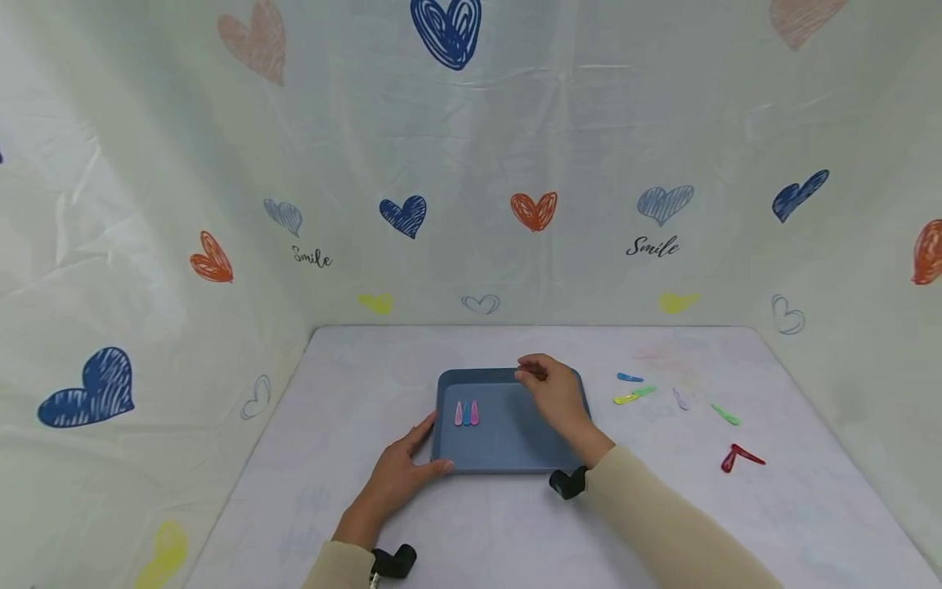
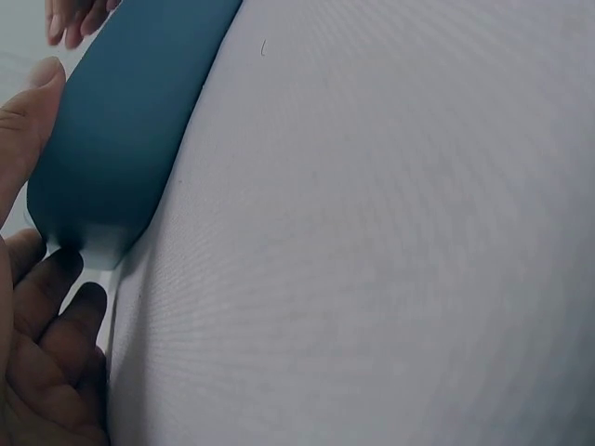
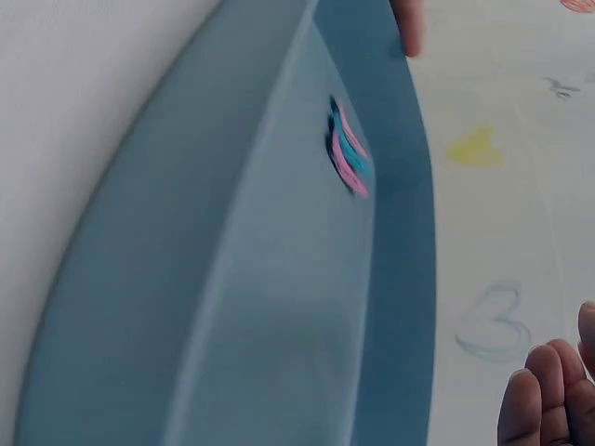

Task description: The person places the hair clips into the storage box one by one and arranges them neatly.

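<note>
A blue-grey tray (image 1: 508,462) lies on the table. Inside it, on the left side, a pink hair clip (image 1: 459,413), a blue hair clip (image 1: 467,414) and another pink hair clip (image 1: 474,412) lie side by side. My left hand (image 1: 397,474) holds the tray's near left corner, its thumb at the near rim and its fingers along the left side. Over the tray's far right part is my right hand (image 1: 555,397), fingers loosely bent. In the right wrist view, nothing shows between the right hand's visible fingers (image 3: 553,400).
Right of the tray lie a blue clip (image 1: 630,378), a yellow clip (image 1: 626,399) touching a green one (image 1: 644,391), a pale purple clip (image 1: 680,399), another green clip (image 1: 725,415) and red clips (image 1: 747,454). A heart-printed sheet (image 1: 589,278) hangs behind the table.
</note>
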### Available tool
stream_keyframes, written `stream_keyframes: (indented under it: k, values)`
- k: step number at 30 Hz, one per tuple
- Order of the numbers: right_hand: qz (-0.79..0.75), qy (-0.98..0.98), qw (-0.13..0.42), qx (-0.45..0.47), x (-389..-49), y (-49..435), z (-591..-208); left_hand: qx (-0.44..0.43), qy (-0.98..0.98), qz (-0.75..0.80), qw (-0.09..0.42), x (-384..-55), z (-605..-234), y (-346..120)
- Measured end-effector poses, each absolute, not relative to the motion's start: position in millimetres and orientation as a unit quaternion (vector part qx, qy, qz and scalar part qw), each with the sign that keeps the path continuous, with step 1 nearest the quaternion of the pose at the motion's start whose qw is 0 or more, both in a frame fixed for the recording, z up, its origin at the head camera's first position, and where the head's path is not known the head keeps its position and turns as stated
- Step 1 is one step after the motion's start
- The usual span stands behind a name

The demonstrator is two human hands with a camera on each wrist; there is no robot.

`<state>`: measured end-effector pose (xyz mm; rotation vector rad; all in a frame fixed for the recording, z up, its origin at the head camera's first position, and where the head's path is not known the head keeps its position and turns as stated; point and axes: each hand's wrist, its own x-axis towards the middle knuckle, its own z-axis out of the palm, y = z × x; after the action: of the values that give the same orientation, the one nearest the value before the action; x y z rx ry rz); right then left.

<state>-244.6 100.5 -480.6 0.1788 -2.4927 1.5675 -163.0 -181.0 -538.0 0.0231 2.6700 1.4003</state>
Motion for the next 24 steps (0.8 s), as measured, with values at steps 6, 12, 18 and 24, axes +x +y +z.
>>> stream_keyframes:
  k: [6,12,18,24]
  values:
    - [0.503,-0.857,0.108,0.012,-241.8,146.1,-472.3,0.007,0.884,0.463,0.064,-163.2,-539.0,-181.4]
    - [0.476,-0.868,0.138,-0.033,-238.5,197.7,-480.4,0.013,0.885,0.462,0.061,-163.4,-540.0,-183.0]
    - [0.439,-0.883,0.141,-0.087,-234.9,238.9,-494.3,0.015,0.886,0.46,0.06,-163.6,-541.1,-183.4]
    - [0.408,-0.899,0.093,-0.127,-233.7,262.0,-509.1,0.018,0.884,0.464,0.061,-163.6,-540.1,-183.3]
